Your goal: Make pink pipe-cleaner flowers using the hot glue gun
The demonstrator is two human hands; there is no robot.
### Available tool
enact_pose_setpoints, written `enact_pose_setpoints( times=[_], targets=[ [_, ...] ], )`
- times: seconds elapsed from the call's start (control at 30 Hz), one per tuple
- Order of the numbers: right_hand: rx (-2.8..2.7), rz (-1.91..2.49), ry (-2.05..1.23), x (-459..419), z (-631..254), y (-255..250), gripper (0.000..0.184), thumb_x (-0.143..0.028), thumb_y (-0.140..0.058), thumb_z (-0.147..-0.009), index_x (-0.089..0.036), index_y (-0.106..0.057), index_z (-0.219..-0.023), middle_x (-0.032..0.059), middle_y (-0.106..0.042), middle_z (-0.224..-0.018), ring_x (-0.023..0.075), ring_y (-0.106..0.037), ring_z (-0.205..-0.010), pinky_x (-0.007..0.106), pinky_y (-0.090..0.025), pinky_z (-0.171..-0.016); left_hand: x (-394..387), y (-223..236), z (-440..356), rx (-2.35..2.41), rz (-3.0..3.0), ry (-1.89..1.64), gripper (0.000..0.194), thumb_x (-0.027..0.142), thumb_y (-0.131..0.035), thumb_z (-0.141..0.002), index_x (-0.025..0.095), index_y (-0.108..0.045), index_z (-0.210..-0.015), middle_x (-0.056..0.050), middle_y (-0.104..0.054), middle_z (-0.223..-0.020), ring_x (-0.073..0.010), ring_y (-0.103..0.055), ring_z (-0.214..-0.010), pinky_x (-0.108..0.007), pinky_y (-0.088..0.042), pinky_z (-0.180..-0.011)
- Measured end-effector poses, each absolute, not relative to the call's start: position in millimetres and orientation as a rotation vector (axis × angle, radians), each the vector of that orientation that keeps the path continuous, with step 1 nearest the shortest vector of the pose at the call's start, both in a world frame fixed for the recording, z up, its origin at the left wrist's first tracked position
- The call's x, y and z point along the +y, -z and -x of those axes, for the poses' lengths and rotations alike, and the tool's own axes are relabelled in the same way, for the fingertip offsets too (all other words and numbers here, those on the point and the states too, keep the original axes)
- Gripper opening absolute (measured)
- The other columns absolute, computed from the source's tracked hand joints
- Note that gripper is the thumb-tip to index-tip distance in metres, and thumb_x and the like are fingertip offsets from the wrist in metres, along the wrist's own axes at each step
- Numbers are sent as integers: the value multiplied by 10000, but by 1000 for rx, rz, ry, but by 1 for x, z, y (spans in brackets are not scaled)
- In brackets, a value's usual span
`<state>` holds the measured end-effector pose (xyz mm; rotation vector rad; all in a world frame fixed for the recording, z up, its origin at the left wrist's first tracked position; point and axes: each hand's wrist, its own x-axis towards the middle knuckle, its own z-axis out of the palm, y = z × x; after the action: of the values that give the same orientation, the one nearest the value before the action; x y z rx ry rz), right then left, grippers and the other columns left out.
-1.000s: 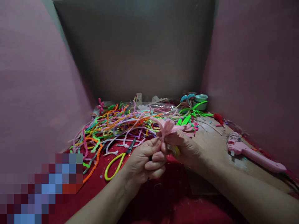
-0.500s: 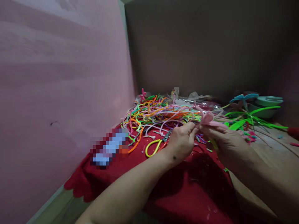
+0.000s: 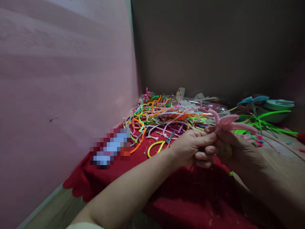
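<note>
A pink pipe-cleaner flower (image 3: 226, 122) with several fuzzy petals is held up between both hands. My left hand (image 3: 199, 144) is closed, its thumb and fingers pinching the flower's base. My right hand (image 3: 234, 148) is closed around the same base from the right, its fingers partly hidden. Something yellowish shows dimly within the right hand. Scissors (image 3: 156, 149) with yellow handles lie on the red cloth (image 3: 133, 175), just left of my left wrist. Behind the hands spreads a tangled heap of coloured pipe cleaners (image 3: 164, 114).
At the right stand a blue pipe-cleaner flower (image 3: 254, 101), bright green stems (image 3: 274, 116) and a mint-green container (image 3: 277, 109). A blurred, pixelated object (image 3: 111, 148) lies on the cloth at left. Clear plastic wrapping (image 3: 209, 106) is behind the heap. A pink wall (image 3: 66, 89) borders the left.
The pink flower has turned and its petals now spread wider to the right. My left hand has moved right and its fingers have curled in beneath the flower.
</note>
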<state>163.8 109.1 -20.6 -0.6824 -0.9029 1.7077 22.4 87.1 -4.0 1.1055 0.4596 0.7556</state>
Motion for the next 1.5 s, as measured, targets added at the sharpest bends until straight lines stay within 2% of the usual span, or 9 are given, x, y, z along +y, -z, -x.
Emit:
enact_pose_setpoints(
  times=[0.13,0.27,0.47,0.77,0.9,1.07,1.27,1.37,1.5],
  targets=[
    [-864,665,-1624,114,-157,30,119,-199,-724,-616,-195,-614,-661,-34,-605,-594,89,-532,-475,190,-421,-424,88,12,-27,1180,-1917,-1113,139,290,-469,-835,158,-512,-827,-14,-535,-710,-109,-497,-543,-243,-392,-534],
    [-902,617,-1570,110,-151,29,131,-143,-721,-615,-197,-623,-683,-37,-613,-644,89,-545,-563,189,-439,-514,90,21,-26,1392,-2403,-1113,172,201,-354,-881,154,-518,-862,-48,-585,-774,-148,-542,-647,-267,-398,-618],
    [-1073,638,-1463,107,-151,21,228,-178,-784,-535,-191,-668,-731,-16,-636,-717,122,-547,-672,239,-446,-637,95,14,-21,1294,-2158,-1248,156,198,-405,-865,173,-523,-766,12,-531,-660,-103,-482,-589,-222,-365,-596],
    [-1032,719,-1536,113,-160,21,164,-261,-739,-615,-178,-695,-749,-9,-613,-670,67,-464,-529,177,-315,-432,96,10,-26,909,-1376,-1189,240,376,-522,-806,160,-501,-704,78,-356,-500,-40,-251,-401,-181,-210,-397],
    [-970,674,-1635,114,-159,22,200,-302,-752,-561,-177,-657,-685,-6,-577,-587,92,-458,-497,196,-295,-405,95,10,-28,572,-1065,-1041,186,346,-532,-816,164,-507,-789,103,-322,-472,-16,-153,-344,-157,-148,-355],
    [-969,693,-1611,111,-158,21,230,-343,-747,-540,-180,-593,-590,-1,-565,-558,104,-461,-482,217,-310,-410,97,11,-26,418,-897,-854,115,246,-483,-841,162,-474,-762,107,-300,-512,-10,-71,-343,-147,-178,-336],
    [-943,725,-1511,114,-158,27,198,-310,-728,-552,-209,-588,-650,-11,-584,-598,101,-456,-491,207,-256,-394,97,15,-27,1000,-1669,-1116,166,325,-518,-802,180,-509,-724,28,-469,-606,-80,-398,-477,-201,-315,-481],
    [-954,743,-1475,113,-157,28,199,-300,-732,-553,-212,-595,-667,2,-603,-633,115,-475,-523,211,-256,-395,96,20,-27,1277,-2109,-1230,124,274,-503,-810,190,-535,-725,10,-499,-649,-108,-429,-560,-226,-312,-567],
    [-1002,746,-1453,110,-156,27,183,-303,-737,-575,-207,-602,-652,-6,-589,-647,107,-452,-532,214,-260,-410,99,22,-23,1298,-2179,-1182,228,281,-398,-869,193,-570,-748,5,-534,-646,-112,-461,-573,-221,-326,-587]
  ],
)
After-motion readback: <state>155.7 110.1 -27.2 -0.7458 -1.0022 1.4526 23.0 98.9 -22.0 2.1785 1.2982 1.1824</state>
